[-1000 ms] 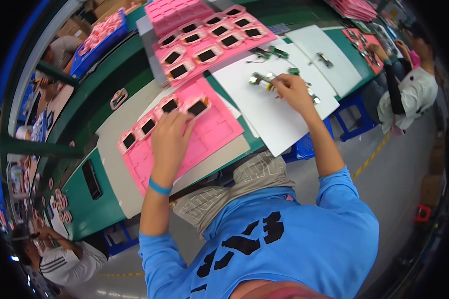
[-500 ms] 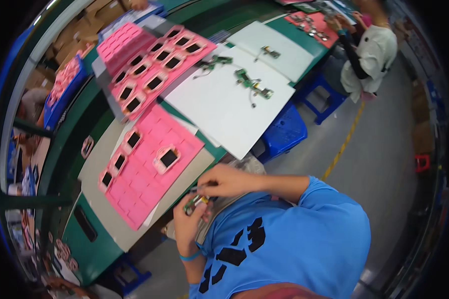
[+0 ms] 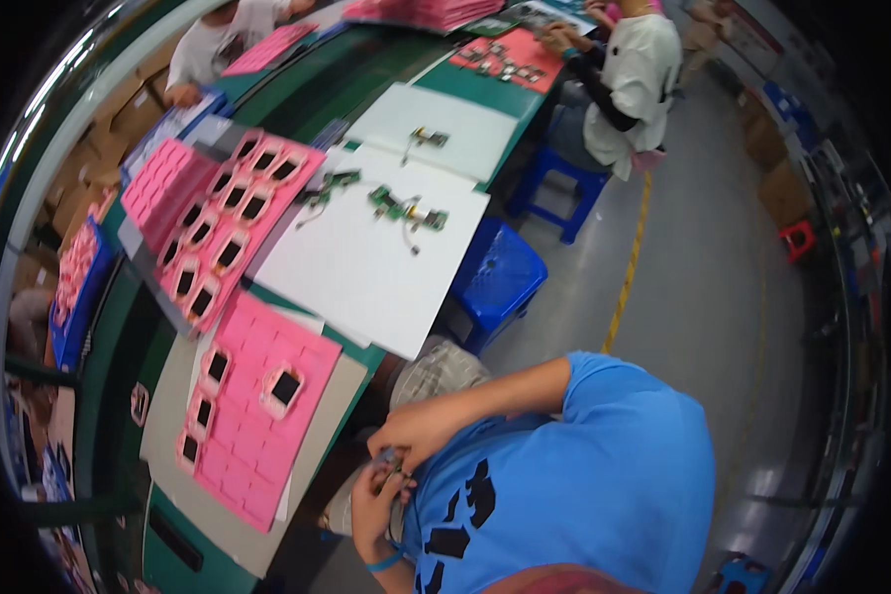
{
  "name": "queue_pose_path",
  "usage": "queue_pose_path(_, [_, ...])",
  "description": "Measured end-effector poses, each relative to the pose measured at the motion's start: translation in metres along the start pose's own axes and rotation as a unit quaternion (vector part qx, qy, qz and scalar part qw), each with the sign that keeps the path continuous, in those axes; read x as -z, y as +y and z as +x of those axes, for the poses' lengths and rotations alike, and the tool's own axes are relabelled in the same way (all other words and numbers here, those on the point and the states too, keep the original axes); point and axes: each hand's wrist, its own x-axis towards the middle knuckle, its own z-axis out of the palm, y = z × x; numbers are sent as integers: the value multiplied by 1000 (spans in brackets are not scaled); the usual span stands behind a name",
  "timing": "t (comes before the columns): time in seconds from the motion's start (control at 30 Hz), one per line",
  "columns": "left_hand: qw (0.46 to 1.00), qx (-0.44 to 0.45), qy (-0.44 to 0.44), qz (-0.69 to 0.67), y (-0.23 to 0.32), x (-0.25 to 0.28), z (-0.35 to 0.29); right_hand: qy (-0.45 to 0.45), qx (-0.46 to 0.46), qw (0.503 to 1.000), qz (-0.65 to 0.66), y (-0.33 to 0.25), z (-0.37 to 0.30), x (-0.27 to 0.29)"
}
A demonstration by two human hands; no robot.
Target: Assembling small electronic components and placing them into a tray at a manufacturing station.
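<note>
Close to my body, below the table edge, my left hand (image 3: 372,503) and my right hand (image 3: 421,428) meet with fingers closed around a small circuit board (image 3: 392,458). Fingers cover most of it, and only a greyish bit shows now. On the table beside my hands, a pink foam tray (image 3: 252,450) carries several pink-framed devices with dark screens. One such device (image 3: 284,387) sits apart on the right of the tray, while others line its left side. Green circuit boards with wires (image 3: 406,210) lie farther off on a white sheet (image 3: 342,267).
Another pink tray (image 3: 258,226) of screened devices leans beyond the nearer one. A dark oblong object (image 3: 175,535) lies at the table's near end. Blue stools (image 3: 502,277) stand along the right edge. A co-worker in white (image 3: 639,84) sits farther along; another is across the table.
My view has swung, so the table appears shifted left and lower. Both hands stay together on the circuit board, whose green and yellow parts are now mostly covered by my fingers.
</note>
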Motion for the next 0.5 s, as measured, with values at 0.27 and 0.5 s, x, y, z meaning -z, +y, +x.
queue_pose_path(0.27, [997,-29,-67,1,6,-9,18,14,18,1000,4,-5,30,46])
queue_pose_path(0.5, [996,-69,4,-54,44,-11,7,228,-24,963,141,-8,32,72])
